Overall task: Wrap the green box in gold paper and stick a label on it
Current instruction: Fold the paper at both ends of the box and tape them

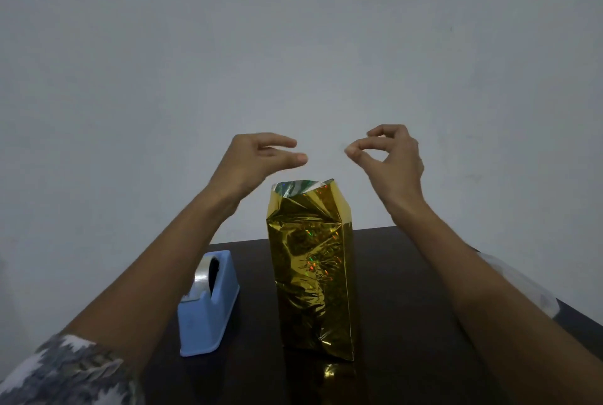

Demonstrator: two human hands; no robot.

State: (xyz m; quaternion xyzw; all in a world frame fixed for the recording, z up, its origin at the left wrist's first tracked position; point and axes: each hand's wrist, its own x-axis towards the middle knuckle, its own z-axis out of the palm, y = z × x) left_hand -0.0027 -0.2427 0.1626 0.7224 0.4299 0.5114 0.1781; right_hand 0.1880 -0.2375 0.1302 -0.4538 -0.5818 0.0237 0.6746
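Observation:
The box wrapped in gold holographic paper [311, 274] stands upright in the middle of the dark table [408, 306]. Its top end is open, with the paper's silver inside showing, and the green box itself is hidden. Both hands are raised above it and apart from it. My left hand [261, 160] hovers at the upper left with its fingers extended and the thumb apart from them, holding nothing I can see. My right hand [388, 156] is at the upper right and pinches thumb to index finger on a faint pale sliver that looks like clear tape. No label is in view.
A blue tape dispenser [208, 303] with a roll of clear tape sits on the table, left of the box and under my left forearm. Something pale and translucent [522, 284] lies at the table's right edge, behind my right forearm. A plain wall is behind.

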